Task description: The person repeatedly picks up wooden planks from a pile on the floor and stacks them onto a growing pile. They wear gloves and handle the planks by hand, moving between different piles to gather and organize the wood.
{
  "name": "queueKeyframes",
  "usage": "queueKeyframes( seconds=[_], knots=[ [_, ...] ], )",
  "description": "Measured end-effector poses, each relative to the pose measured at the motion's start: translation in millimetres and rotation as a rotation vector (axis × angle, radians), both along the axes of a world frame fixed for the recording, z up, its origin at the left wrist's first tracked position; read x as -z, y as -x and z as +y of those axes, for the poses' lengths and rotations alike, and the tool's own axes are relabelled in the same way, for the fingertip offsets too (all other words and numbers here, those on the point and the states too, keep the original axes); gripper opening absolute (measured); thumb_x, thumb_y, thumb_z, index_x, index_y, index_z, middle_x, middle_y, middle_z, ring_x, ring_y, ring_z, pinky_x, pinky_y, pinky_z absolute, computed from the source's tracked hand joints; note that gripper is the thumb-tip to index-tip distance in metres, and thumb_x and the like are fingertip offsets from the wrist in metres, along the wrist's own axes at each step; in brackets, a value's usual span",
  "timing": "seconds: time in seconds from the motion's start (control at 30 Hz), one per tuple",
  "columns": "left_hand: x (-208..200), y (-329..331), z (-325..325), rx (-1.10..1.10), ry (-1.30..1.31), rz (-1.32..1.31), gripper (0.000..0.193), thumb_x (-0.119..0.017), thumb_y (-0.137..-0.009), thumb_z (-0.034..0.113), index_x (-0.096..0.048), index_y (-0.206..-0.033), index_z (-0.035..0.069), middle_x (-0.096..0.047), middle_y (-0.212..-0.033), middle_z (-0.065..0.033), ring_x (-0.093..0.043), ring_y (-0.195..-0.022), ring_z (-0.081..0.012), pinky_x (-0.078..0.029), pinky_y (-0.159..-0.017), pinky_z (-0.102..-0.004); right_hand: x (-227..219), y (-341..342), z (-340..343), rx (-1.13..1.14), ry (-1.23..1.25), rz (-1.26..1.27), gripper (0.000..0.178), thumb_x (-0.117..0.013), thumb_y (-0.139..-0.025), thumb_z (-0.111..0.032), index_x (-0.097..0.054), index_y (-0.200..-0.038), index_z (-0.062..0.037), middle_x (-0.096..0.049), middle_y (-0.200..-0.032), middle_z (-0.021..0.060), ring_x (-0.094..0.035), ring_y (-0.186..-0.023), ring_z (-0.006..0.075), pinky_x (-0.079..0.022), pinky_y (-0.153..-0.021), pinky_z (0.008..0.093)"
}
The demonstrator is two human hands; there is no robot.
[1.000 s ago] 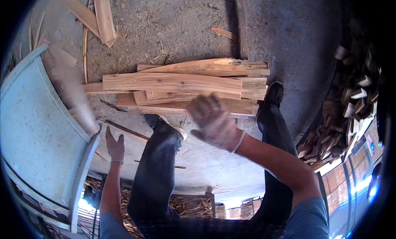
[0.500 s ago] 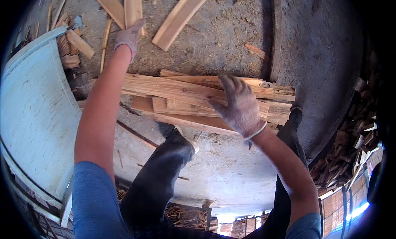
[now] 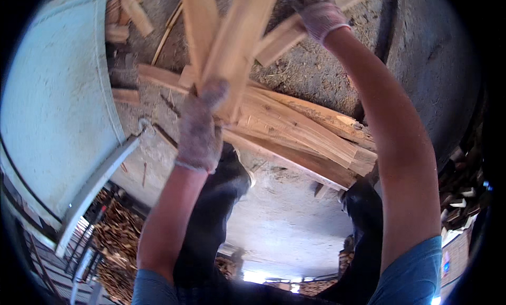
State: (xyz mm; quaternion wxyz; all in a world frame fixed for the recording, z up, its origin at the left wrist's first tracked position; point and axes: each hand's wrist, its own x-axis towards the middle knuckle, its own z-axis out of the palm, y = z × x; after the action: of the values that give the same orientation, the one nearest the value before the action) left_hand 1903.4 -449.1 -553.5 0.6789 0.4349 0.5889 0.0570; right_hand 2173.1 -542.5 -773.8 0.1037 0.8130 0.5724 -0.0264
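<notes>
My left hand (image 3: 200, 131), in a knit work glove, is closed around the near end of a light wooden board (image 3: 240, 52), thumb on top. A second board (image 3: 200, 26) fans out beside it to the left; whether that one is gripped too is unclear. At the top edge my gloved right hand (image 3: 319, 15) has its fingers curled over another board (image 3: 279, 44), its fingertips partly cut off by the picture's edge. Beneath both arms a stack of rough boards (image 3: 295, 120) lies crosswise in front of my legs.
A pale blue metal panel (image 3: 63, 84) stands at left, with wood offcuts (image 3: 136, 15) and a thin stick (image 3: 166, 33) near it. Wood chips (image 3: 118, 242) are heaped at lower left. More wood pieces (image 3: 464, 192) pile up at the right rim.
My left hand has drawn its board nearer, its end now over the stack. My right hand has gone from above the stack to the far board. The view has tilted.
</notes>
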Motion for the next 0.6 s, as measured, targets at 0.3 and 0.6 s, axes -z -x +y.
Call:
queueKeyframes(
  seconds=[0.3, 0.6],
  knots=[
    [-88.9, 109.2, -179.0, -0.167, -0.032, 0.077, 0.070, -0.081, -0.088, 0.035, -0.049, -0.143, 0.006, -0.061, -0.122, -0.0081, -0.061, -0.115, -0.0208, -0.055, -0.092, -0.0365, -144.9, 25.4, -47.1, -0.307, 0.130, 0.216, 0.046, -0.076, -0.078, -0.026, -0.070, -0.120, -0.0097, -0.067, -0.112, 0.0110, -0.066, -0.113, 0.0286, -0.058, -0.092, 0.0453],
    [-130.3, 137.0, -326.1, -0.200, 0.351, -0.029, 0.060, -0.075, -0.095, 0.043, -0.050, -0.138, 0.008, -0.063, -0.122, -0.0087, -0.065, -0.112, -0.0226, -0.058, -0.090, -0.0420, -245.9, 10.2, -48.4, 0.212, 0.437, 0.663, 0.052, -0.074, -0.080, -0.037, -0.068, -0.120, -0.0047, -0.076, -0.103, 0.0198, -0.075, -0.096, 0.0330, -0.061, -0.086, 0.0460]
  ],
)
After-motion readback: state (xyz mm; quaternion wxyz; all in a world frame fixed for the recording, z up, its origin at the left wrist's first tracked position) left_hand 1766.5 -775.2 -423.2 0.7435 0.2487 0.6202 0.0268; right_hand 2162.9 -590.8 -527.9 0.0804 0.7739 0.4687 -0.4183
